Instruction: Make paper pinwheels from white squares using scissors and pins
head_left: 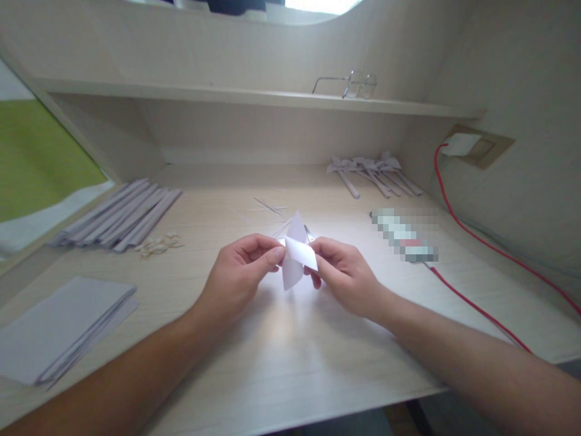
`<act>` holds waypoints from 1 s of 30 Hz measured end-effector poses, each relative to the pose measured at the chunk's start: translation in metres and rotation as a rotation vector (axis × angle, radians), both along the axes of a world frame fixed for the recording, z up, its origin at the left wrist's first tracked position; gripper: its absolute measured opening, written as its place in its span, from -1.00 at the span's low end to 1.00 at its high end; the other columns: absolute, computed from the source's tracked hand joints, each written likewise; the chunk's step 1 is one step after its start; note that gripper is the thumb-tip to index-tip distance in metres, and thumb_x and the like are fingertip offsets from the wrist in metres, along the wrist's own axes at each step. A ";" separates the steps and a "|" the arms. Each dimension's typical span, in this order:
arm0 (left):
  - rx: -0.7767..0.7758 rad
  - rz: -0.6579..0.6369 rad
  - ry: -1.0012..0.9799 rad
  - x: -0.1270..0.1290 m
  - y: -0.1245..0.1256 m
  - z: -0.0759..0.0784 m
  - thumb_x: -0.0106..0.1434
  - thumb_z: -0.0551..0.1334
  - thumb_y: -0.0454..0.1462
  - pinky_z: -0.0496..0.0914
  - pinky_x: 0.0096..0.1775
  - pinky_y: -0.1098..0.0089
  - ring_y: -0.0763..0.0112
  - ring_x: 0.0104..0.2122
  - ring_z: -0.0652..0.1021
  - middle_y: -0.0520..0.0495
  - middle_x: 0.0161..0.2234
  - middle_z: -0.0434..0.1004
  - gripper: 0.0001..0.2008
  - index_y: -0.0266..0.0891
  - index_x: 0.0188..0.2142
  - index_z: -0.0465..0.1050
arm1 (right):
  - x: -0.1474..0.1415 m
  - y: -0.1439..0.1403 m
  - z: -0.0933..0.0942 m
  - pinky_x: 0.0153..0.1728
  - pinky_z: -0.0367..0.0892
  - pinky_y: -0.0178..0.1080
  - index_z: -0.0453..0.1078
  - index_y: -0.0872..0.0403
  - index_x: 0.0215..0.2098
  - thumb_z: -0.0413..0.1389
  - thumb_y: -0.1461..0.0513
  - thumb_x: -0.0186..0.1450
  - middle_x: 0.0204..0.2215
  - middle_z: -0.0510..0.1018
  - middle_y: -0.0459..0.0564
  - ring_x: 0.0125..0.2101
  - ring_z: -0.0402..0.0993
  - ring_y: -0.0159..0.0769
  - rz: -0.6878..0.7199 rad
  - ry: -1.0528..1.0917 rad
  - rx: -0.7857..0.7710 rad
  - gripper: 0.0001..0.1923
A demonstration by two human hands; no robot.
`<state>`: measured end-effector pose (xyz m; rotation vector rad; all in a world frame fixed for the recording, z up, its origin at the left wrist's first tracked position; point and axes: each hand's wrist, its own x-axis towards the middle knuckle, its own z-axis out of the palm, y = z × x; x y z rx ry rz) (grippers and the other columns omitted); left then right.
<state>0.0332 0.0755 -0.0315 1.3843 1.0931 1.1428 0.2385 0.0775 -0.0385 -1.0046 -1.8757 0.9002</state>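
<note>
A piece of folded white paper [302, 253] is held just above the middle of a pale wooden desk [218, 375]. It is small, crisp and bright, with pointed flaps: one stands up, one hangs down, and another curls across the front towards the right, rather like a pinwheel or a flower. The left hand [247, 266] pinches its left side, thumb against bent fingers, with hardly any gap. The right hand [342, 272] pinches its right side in the same way, fingers curled behind. A metal tool [309, 234] shows just beyond the paper; mostly hidden, it may be a pair of scissors.

Farther off lie a few thin sticks [267, 207]. On the left is a row of rolled paper tubes [122, 215], with a small heap of cream-coloured bits [158, 244] beside their near ends. Nearer on the left sits a stack of paper [68, 330]. At the far right, several more tubes with crumpled paper tops [365, 165] lie together, and a pair of glasses [358, 85] rests on the shelf [218, 94] above.
</note>
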 end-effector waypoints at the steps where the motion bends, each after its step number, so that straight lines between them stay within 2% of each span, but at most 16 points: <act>1: -0.013 -0.002 -0.008 0.000 0.001 -0.002 0.25 0.39 -0.15 0.44 -0.18 0.30 0.27 -0.30 0.58 -0.06 -0.34 0.65 -0.82 -0.22 -0.30 0.63 | 0.000 0.003 -0.004 -0.46 0.19 -0.33 0.41 0.09 -0.43 0.06 0.27 0.42 -0.56 0.44 -0.16 -0.52 0.34 -0.41 0.018 0.032 -0.060 -0.75; 4: -0.030 -0.018 -0.025 -0.001 0.003 -0.006 0.25 0.38 -0.16 0.46 -0.11 0.24 0.23 -0.25 0.61 -0.09 -0.29 0.67 -0.82 -0.23 -0.27 0.64 | -0.001 0.011 -0.014 -0.44 0.21 -0.34 0.43 0.11 -0.42 0.09 0.26 0.38 -0.59 0.44 -0.17 -0.53 0.35 -0.42 0.056 0.115 -0.198 -0.79; 7: -0.024 -0.013 -0.031 -0.001 0.005 -0.009 0.24 0.39 -0.18 0.48 -0.09 0.23 0.23 -0.24 0.61 -0.09 -0.28 0.67 -0.83 -0.23 -0.27 0.64 | -0.002 0.017 -0.022 -0.44 0.23 -0.34 0.45 0.11 -0.41 0.12 0.24 0.38 -0.58 0.45 -0.16 -0.54 0.37 -0.42 0.091 0.153 -0.263 -0.80; 16: -0.019 -0.006 -0.056 -0.001 0.007 -0.013 0.23 0.41 -0.15 0.48 -0.08 0.25 0.26 -0.24 0.60 -0.09 -0.29 0.67 -0.81 -0.24 -0.27 0.66 | -0.002 0.021 -0.028 -0.49 0.28 -0.36 0.43 0.11 -0.40 0.15 0.16 0.38 -0.59 0.45 -0.16 -0.58 0.39 -0.42 0.164 0.225 -0.347 -0.77; 30: -0.023 0.008 -0.047 -0.003 0.011 -0.021 0.20 0.43 -0.19 0.43 -0.14 0.34 0.33 -0.30 0.58 -0.06 -0.33 0.68 -0.83 -0.27 -0.31 0.65 | -0.004 0.023 -0.030 -0.52 0.30 -0.36 0.43 0.09 -0.41 0.18 0.13 0.34 -0.53 0.44 -0.14 -0.56 0.38 -0.43 0.171 0.216 -0.338 -0.77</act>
